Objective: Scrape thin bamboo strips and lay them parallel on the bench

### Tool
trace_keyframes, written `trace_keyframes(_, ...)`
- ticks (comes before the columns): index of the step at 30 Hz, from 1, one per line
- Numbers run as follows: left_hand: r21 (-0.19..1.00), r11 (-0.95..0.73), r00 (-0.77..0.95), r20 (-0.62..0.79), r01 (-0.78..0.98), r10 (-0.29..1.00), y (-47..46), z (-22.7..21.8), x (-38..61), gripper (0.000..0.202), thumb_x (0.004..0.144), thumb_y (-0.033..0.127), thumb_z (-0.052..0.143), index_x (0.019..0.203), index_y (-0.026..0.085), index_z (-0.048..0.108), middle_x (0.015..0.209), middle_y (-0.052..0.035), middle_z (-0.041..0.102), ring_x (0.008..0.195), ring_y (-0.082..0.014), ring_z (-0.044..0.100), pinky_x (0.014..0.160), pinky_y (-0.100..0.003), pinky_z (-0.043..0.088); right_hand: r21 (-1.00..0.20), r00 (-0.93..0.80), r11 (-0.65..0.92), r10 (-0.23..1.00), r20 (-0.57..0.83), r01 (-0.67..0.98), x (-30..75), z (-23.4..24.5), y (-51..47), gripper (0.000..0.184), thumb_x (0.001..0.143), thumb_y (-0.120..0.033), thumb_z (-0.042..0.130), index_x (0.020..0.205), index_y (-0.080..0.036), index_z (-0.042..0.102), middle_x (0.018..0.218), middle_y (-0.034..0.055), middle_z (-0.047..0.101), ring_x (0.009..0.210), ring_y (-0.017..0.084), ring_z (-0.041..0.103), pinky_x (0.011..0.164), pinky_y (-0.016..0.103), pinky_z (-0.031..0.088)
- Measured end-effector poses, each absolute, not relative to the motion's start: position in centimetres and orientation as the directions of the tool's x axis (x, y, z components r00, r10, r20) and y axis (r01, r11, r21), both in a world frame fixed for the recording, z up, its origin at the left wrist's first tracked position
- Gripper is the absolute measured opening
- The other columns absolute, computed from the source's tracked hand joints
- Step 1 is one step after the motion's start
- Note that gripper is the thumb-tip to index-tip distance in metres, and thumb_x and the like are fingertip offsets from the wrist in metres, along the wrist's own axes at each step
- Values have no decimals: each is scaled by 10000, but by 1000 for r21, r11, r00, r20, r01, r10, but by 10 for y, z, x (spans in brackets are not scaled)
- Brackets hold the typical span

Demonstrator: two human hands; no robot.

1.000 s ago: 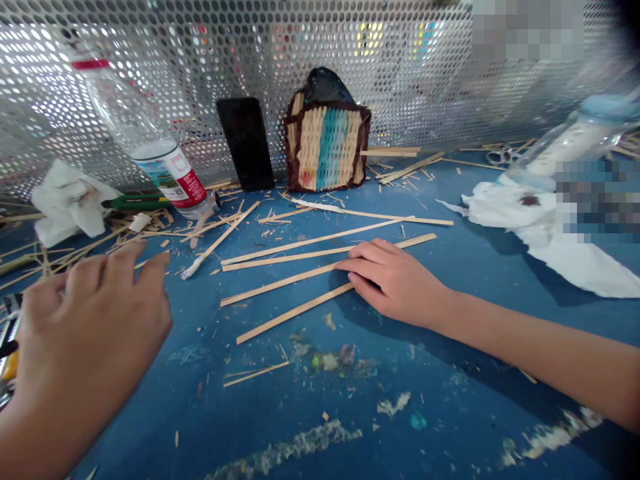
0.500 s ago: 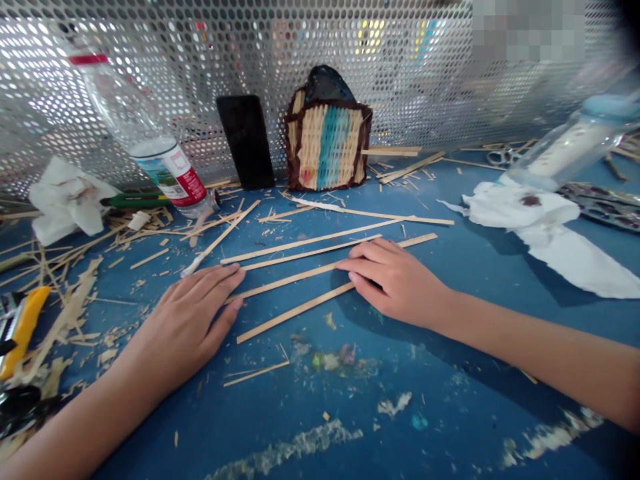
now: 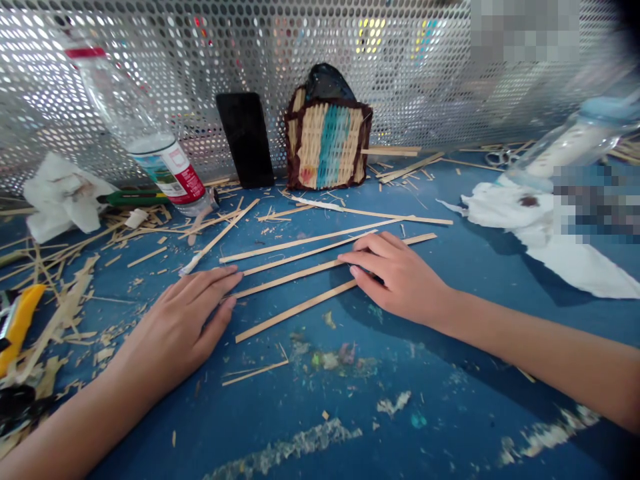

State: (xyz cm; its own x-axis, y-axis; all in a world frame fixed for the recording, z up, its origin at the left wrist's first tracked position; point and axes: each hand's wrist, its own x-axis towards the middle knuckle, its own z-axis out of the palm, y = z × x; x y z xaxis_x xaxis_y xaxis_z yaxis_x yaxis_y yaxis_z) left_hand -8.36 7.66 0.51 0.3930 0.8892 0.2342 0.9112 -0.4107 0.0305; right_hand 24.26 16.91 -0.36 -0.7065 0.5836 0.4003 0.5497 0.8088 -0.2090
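Several long thin bamboo strips (image 3: pixel 300 257) lie side by side on a blue table (image 3: pixel 350 400). My left hand (image 3: pixel 187 320) lies flat with its fingers stretched out, the fingertips touching the left ends of the strips. My right hand (image 3: pixel 395 277) rests palm down on the right part of the strips, fingers extended and pressed on them. Neither hand holds anything lifted.
A woven basket piece (image 3: pixel 327 143), a black phone (image 3: pixel 245 140) and a leaning plastic bottle (image 3: pixel 145 143) stand against a perforated metal wall. White tissues (image 3: pixel 530 223) lie at the right and left. A yellow cutter (image 3: pixel 15 323) and bamboo scraps (image 3: pixel 75 293) cover the left.
My left hand came down from near the camera and landed flat at the left ends of the strips. My right hand stayed on the strips, shifting only slightly.
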Motion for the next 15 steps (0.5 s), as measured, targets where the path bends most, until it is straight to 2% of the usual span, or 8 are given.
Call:
trace_keyframes(8, 46, -430, 411, 219, 901, 885, 76, 4, -85, 417, 980, 371, 366, 1322, 199, 529, 1371, -51, 572, 1263, -218, 506, 1092, -378, 364, -198, -739, 828, 558, 377, 525, 243, -4, 166, 309, 947, -218, 447, 1137, -159, 684, 1028, 112, 650, 931, 232, 558, 818, 399, 484)
trace_keyframes(13, 5, -452, 439, 220, 892, 871, 77, 4, -84, 495, 975, 403, 378, 1428, 206, 413, 1437, -44, 513, 1311, -231, 464, 1106, -399, 343, -171, -731, 820, 566, 382, 546, 242, -2, 164, 308, 942, -223, 456, 1126, -156, 695, 1051, 113, 653, 985, 243, 569, 861, 422, 486)
trace_keyframes(15, -8, -459, 450, 214, 888, 867, 77, 3, -83, 499, 969, 409, 396, 1423, 202, 422, 1431, -47, 520, 1304, -241, 469, 1096, -412, 356, -149, -722, 817, 565, 398, 557, 242, -2, 164, 296, 935, -226, 472, 1107, -166, 704, 1107, 117, 649, 1050, 257, 566, 913, 455, 467)
